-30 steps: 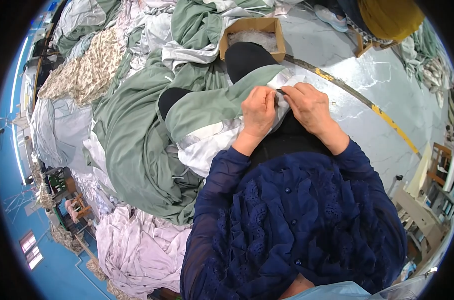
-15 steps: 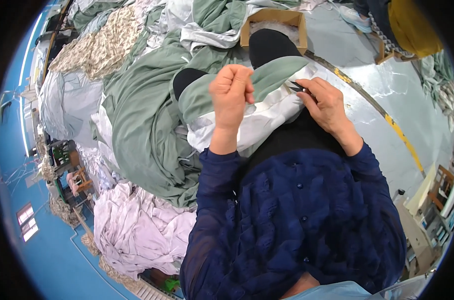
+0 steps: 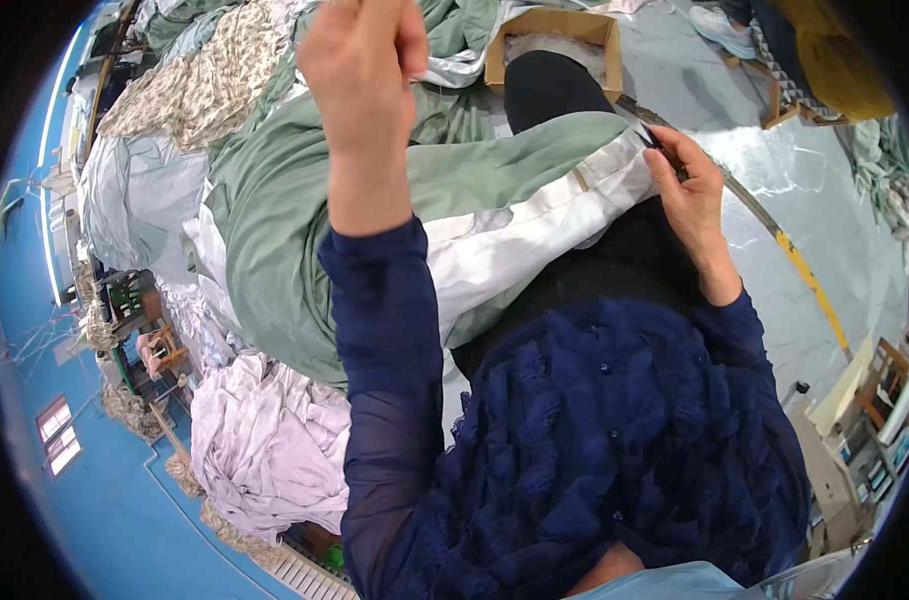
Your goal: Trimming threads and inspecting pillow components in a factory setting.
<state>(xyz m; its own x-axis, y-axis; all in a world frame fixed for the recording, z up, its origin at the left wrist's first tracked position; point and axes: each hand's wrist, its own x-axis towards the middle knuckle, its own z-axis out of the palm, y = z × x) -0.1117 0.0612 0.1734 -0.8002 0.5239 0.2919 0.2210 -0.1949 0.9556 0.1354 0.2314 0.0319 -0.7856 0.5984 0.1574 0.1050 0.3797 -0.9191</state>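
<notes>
Across my lap lies a green cloth [image 3: 519, 160] with a white strip [image 3: 519, 245] along its near side. At the strip's right end, my right hand [image 3: 696, 190] is closed around small black thread snips [image 3: 650, 140], with the fingers at the cloth's edge. High at the upper left, my left hand [image 3: 359, 90] is raised above the cloth in a closed, pinched shape. Its fingertips are partly cut off by the top of the view and a little blurred, so whatever they pinch cannot be made out.
Heaped green fabric [image 3: 274, 260] spreads left of my legs, beside a pale lilac pile [image 3: 264, 440] and a patterned beige cloth [image 3: 199, 85]. Beyond my knee stands an open cardboard box [image 3: 614, 50]. At the upper right, a person's shoe [image 3: 722, 35] is near a wooden stool [image 3: 779, 105].
My left hand has risen up and to the left, away from the cloth. My right hand has shifted right along the white strip with the snips, and the cloth lies more stretched out.
</notes>
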